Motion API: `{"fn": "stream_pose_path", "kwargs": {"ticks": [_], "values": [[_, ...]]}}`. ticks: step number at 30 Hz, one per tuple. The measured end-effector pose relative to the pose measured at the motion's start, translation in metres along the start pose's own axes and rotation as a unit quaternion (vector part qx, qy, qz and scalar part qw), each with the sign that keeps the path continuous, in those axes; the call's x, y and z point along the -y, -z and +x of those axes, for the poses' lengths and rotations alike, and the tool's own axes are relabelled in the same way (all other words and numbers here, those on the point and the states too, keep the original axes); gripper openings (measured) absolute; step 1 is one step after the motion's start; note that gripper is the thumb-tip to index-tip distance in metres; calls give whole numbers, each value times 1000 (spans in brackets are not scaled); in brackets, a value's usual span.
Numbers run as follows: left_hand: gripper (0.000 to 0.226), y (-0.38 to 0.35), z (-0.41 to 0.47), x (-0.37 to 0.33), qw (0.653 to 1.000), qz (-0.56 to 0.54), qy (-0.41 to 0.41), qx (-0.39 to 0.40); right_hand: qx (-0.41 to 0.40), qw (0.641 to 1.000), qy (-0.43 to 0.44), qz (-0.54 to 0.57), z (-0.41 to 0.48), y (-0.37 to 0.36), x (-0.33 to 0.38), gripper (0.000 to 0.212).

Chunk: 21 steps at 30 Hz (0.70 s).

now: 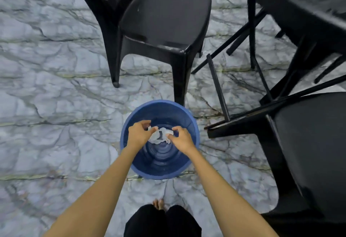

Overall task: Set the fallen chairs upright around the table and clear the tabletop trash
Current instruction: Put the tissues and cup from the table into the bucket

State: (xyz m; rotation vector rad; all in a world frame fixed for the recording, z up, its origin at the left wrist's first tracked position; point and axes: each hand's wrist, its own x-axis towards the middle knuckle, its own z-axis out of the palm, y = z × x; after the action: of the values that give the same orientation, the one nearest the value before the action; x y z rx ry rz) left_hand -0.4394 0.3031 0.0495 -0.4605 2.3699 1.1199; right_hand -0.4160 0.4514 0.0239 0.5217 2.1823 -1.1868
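A blue round bin (pixel 189 154) stands on the marble floor right in front of me. Both my hands are over its mouth. My left hand (pixel 139 133) and my right hand (pixel 182 138) pinch a crumpled white paper (pixel 161 135) between them, above the bin's inside. A black plastic chair (pixel 162 21) stands upright just beyond the bin. A second black chair (pixel 310 148) stands upright at my right. The black table (pixel 303 8) fills the upper right corner.
The table's thin black folding legs (pixel 241 32) cross the floor between the two chairs. The grey veined marble floor (pixel 56 96) spreads out to the left. My bare foot (pixel 159 204) and dark trousers show at the bottom edge.
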Motion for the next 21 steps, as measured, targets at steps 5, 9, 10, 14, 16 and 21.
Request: {"fn": "stream_pose_path", "kwargs": {"ticks": [5, 9, 10, 14, 16, 21], "values": [[43, 61, -53, -116, 998, -6, -68, 2, -25, 998, 25, 44, -71, 90, 75, 45], [38, 114, -97, -230, 990, -18, -140, 6, -54, 996, 47, 59, -139, 170, 148, 43], [38, 125, -107, -258, 987, -15, -161, 3, -61, 995, 51, 55, -156, 190, 164, 43], [40, 154, -137, -349, 972, 5, -233, 12, -127, 984, 71, 101, -202, 272, 205, 36], [42, 156, -141, -381, 965, 9, -261, 17, -179, 970, 79, 141, -213, 310, 214, 37], [46, 129, -132, -429, 956, 2, -290, 50, -328, 916, 81, 216, -209, 374, 206, 54]]}}
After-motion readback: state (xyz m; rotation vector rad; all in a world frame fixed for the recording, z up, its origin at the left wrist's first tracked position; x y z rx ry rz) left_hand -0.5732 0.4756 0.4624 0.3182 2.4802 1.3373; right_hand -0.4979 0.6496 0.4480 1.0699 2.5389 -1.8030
